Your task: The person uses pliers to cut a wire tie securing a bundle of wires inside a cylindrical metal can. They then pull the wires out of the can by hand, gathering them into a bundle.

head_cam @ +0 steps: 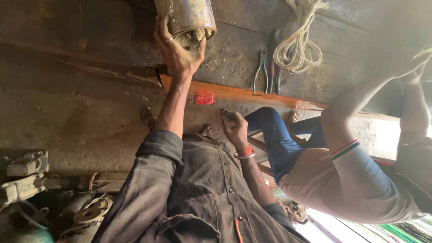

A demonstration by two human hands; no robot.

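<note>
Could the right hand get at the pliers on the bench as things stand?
Probably yes. The right hand is by the bench edge, just below the pliers, bare bench between. The left hand grips a cylinder; a co-worker's knee sits off to the side.

Rusty metal cylinder (186, 15), windings showing at its open end, lies on the workbench.
</note>
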